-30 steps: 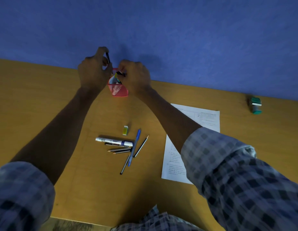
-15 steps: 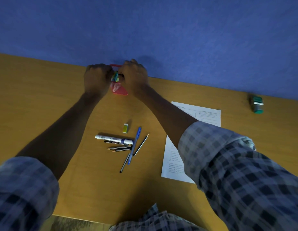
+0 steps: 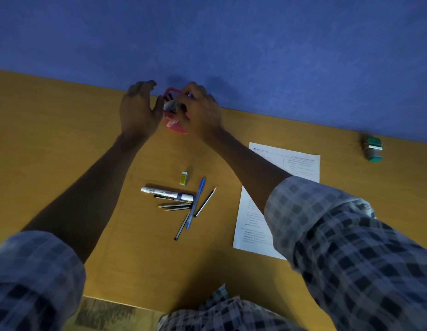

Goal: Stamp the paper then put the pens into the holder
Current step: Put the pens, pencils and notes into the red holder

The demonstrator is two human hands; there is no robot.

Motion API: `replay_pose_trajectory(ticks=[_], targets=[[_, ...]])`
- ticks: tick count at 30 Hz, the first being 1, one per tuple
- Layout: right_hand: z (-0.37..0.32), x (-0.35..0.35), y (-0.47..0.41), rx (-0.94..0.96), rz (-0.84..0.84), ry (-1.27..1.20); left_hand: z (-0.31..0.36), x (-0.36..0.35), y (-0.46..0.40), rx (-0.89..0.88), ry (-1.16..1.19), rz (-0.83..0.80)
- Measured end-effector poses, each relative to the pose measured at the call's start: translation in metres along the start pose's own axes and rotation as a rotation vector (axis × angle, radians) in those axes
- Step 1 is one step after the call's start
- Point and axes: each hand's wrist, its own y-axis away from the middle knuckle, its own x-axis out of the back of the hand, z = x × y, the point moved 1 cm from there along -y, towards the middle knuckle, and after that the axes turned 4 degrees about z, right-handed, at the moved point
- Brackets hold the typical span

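two hands (image 3: 138, 111) (image 3: 200, 113) at one red holder (image 3: 176, 126) by the blue wall (image 3: 231, 39).

left hand is spread, fingers straight, just beside the holder's left wall; right hand curls over its rim, seemingly pinching a blurred grey thing, though the view is too soft to be sure. nearer the person lie one white marker (image 3: 167, 192), one blue pen (image 3: 195, 203), about five thin pencils (image 3: 176, 206) and one small eraser (image 3: 184, 178). one paper (image 3: 300, 163) lies under the right forearm; one green stamp (image 3: 372, 149) sits well apart on the right of the table (image 3: 52, 139).
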Motion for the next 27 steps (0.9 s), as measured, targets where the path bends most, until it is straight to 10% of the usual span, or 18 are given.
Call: replay_pose_trajectory(ticks=[6, 15, 27], targets=[[0.007, 0.011, 0.026, -0.106, -0.049, 0.022, 0.009, 0.008, 0.033, 0.120, 0.045, -0.003], [-0.008, 0.016, 0.092, -0.327, -0.625, 0.063, 0.025, -0.008, 0.090, 0.136, -0.148, -0.747], [-0.026, 0.019, 0.123, -0.586, -0.636, -0.042, 0.039, -0.013, 0.129, 0.151, -0.087, -0.736]])
